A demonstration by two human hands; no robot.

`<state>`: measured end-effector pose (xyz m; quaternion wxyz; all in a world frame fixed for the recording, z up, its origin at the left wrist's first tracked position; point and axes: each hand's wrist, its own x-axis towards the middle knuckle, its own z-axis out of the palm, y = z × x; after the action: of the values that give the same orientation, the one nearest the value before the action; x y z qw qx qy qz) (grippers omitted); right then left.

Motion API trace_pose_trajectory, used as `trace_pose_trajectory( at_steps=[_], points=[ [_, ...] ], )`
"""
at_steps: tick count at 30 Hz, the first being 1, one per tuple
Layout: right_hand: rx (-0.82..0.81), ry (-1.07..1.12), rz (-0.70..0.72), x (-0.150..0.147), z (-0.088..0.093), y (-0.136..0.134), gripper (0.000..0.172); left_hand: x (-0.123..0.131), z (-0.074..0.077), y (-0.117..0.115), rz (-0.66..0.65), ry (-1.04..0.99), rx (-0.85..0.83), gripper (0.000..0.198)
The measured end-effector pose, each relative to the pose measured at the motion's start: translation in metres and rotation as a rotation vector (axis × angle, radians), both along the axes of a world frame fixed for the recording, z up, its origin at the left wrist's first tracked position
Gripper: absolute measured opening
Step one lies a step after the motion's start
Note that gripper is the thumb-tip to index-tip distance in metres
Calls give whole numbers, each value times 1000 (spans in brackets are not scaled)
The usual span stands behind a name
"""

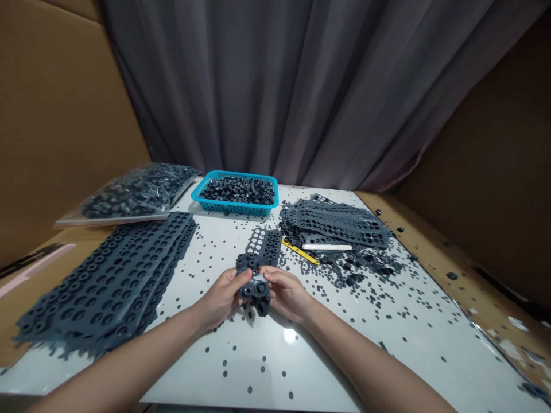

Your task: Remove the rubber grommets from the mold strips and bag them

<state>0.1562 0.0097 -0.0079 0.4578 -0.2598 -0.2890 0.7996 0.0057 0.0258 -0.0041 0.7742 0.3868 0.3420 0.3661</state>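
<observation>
Near the middle of the white table, a dark grey rubber sheet (271, 246) with rows of round holes and raised rings is held between both hands, its near end bent down. My left hand (226, 295) grips its left edge, thumb on top. On the right edge, my right hand (288, 292) is closed with its thumb pressing near the other thumb. The fingers underneath are partly hidden. The far part of the sheet extends away from me, with white table showing through some holes.
A blue basket (232, 209) of small dark pieces stands at the back, beside a filled clear bag (142, 192). Stacked sheets (107, 281) lie left, more perforated sheets (340, 221) right. A yellow tool (301, 252), a white strip (327, 247) and scattered dark discs lie on the table (206, 378).
</observation>
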Motion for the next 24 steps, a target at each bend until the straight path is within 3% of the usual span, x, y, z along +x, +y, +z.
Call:
trace_pose_trajectory(
  at_steps=[12, 20, 24],
  points=[
    [-61, 218, 42, -1, -3, 2, 13, -2, 7, -1, 103, -63, -148, 41],
    [-3, 222, -122, -22, 17, -6, 17, -5, 23, 2, 282, -107, -275, 30],
    [106, 265, -243, 0, 36, 0, 28, -11, 38, 7, 409, -367, -305, 30]
  ],
)
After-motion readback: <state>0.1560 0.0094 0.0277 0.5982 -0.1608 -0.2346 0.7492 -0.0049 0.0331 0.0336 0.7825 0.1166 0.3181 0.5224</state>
